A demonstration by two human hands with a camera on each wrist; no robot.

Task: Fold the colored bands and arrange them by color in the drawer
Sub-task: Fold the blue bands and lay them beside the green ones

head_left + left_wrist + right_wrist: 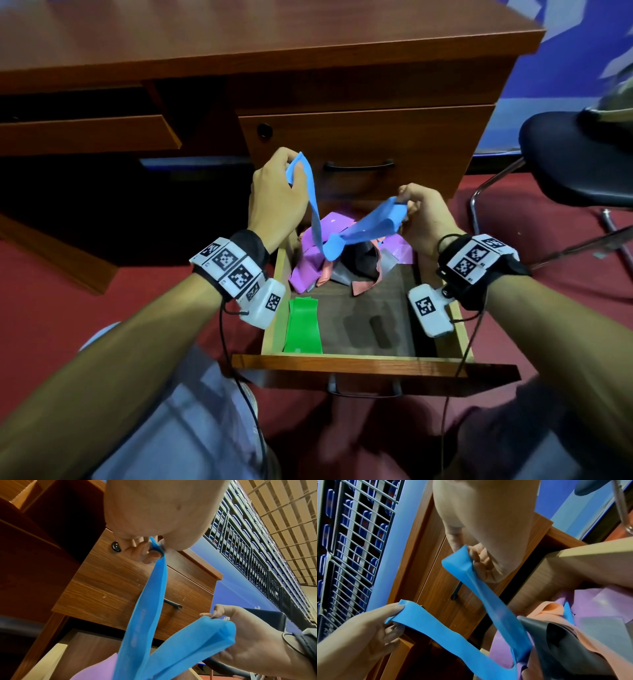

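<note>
Both hands pinch the blue band point(317, 219): left hand point(277, 192) holds one end high, right hand point(423, 214) the other lower, its middle sagging onto the pile in the drawer point(459, 318).

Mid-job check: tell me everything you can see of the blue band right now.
The blue band is a flat, smooth strip that looks like stretchy rubber, with faint lettering on one face in the left wrist view. The left hand pinches one end up high; the right hand pinches the other end lower. Between them it sags in a V above the open drawer, its lowest bend reaching the pile of purple, pink, grey and black bands; whether it rests on them is unclear.
</note>
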